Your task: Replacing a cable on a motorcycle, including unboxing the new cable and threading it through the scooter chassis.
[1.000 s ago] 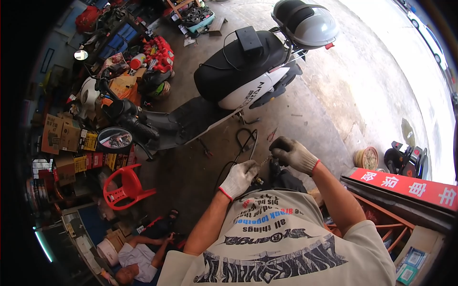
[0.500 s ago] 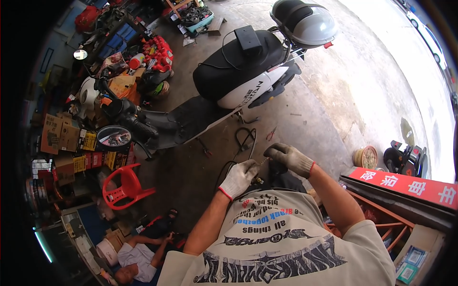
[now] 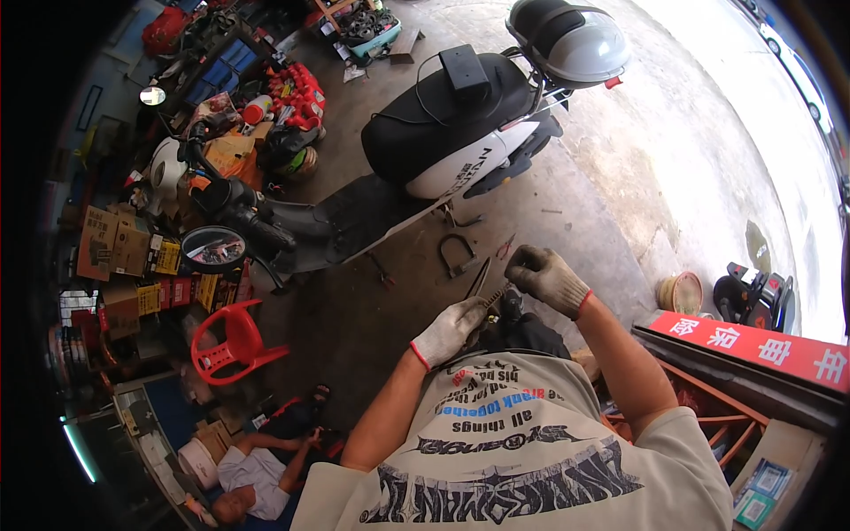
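Note:
Both hands wear pale knit gloves with red cuffs. My left hand [image 3: 447, 329], low in the middle of the head view, is closed on a slim ridged length [image 3: 495, 296], perhaps coiled, with dark cable [image 3: 481, 278] beside it. My right hand [image 3: 549, 280] is just above and right of it, fingers curled; what they hold, if anything, is hidden. Beyond my hands a black U-shaped lock [image 3: 458, 257] and small red-handled pliers [image 3: 504, 249] lie on the concrete floor.
A white-and-black scooter [image 3: 452, 177] stands ahead, a black box [image 3: 461, 71] on its seat. Left are cardboard boxes [image 3: 131, 246], a red plastic chair [image 3: 235, 345] and another person [image 3: 257, 478], low down. Right are a red sign board [image 3: 753, 345] and a tub [image 3: 680, 292].
My right hand has shifted slightly up and right. My left hand moved slightly right, and the cable beside it swung rightward, leaving the U-shaped lock in plainer view.

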The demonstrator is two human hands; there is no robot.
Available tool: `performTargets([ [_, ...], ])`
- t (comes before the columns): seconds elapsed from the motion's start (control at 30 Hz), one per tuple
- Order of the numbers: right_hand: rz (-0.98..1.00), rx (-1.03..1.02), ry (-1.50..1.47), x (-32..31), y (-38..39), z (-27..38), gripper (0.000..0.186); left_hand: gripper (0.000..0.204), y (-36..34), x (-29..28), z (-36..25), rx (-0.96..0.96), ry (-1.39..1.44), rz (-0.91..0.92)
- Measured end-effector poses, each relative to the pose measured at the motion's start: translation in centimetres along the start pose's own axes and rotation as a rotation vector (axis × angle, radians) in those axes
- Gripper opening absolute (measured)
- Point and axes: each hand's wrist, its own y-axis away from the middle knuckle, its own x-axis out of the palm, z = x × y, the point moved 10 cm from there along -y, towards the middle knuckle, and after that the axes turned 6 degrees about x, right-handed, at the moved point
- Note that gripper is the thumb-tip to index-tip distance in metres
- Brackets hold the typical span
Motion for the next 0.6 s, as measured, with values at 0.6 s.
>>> performTargets([
  [0.6, -0.484, 0.197, -0.261, -17.3, -5.0, -13.6, 0.022, 0.019, -0.1, -4.5, 5.6, -0.236, 0.063, -0.228],
])
